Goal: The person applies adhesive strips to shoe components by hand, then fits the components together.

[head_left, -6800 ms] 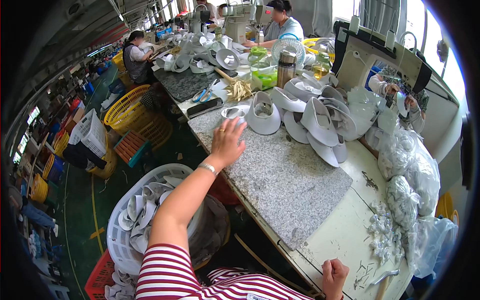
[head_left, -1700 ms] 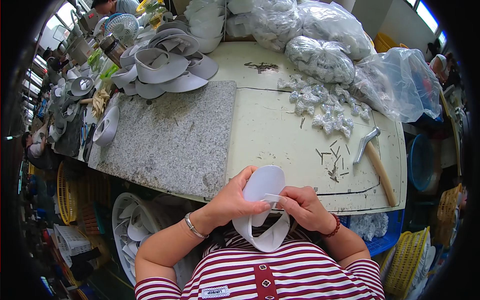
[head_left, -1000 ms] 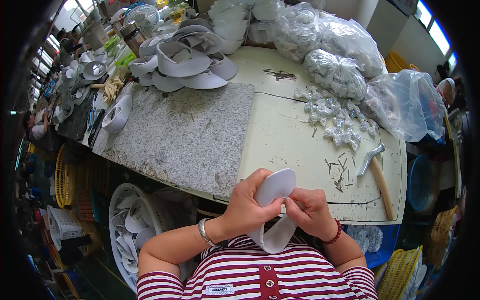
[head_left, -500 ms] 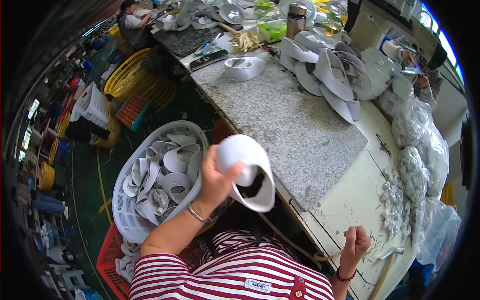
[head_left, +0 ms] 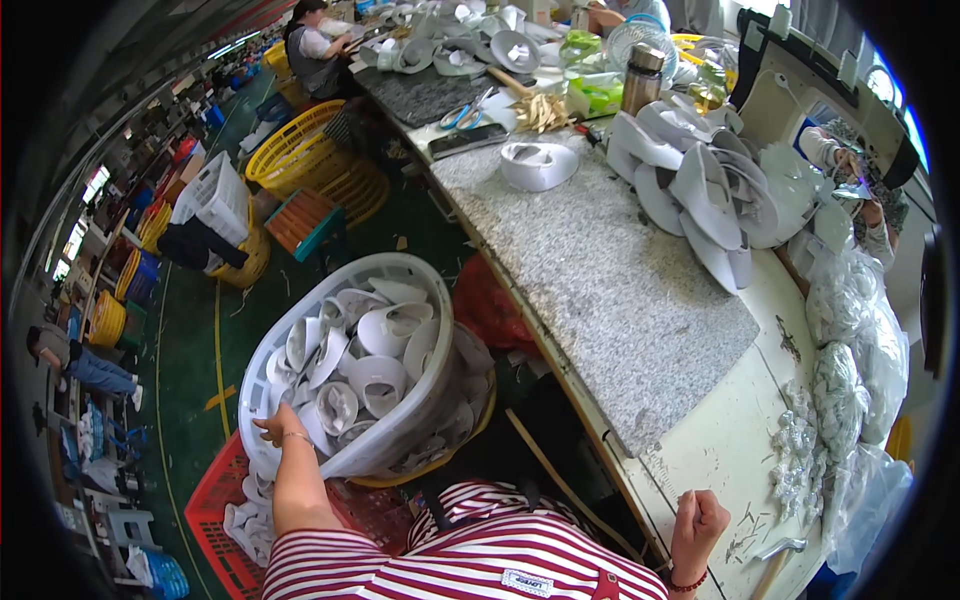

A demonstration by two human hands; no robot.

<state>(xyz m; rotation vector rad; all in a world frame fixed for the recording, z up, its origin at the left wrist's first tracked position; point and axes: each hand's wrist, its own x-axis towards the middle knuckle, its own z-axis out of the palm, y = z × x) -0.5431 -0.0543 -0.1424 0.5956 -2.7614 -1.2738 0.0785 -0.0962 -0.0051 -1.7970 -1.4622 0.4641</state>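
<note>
My left hand (head_left: 284,424) is over the near left side of a white plastic basket (head_left: 262,372), with its fingers apart and no piece visible in them. White curved pieces that look like shoe uppers (head_left: 380,384) are heaped in this basket. At the table's near edge, my right hand (head_left: 698,522) is closed in a fist, and nothing shows in it. A single white shoe upper (head_left: 540,166) lies on the grey stone slab (head_left: 600,270). More white shoe uppers (head_left: 706,192) are piled at the slab's far right.
A red basket (head_left: 208,510) stands below the white one. On the table are a hammer (head_left: 781,549), a steel bottle (head_left: 643,82), scissors (head_left: 466,112), a phone (head_left: 468,141) and clear plastic bags (head_left: 858,300). Yellow baskets (head_left: 300,140) stand on the floor. A seated person (head_left: 318,50) is at the far left.
My left hand has gone from beside the slab down and left to the white basket, and the shoe upper it held is out of it. My right hand stays closed near the table edge.
</note>
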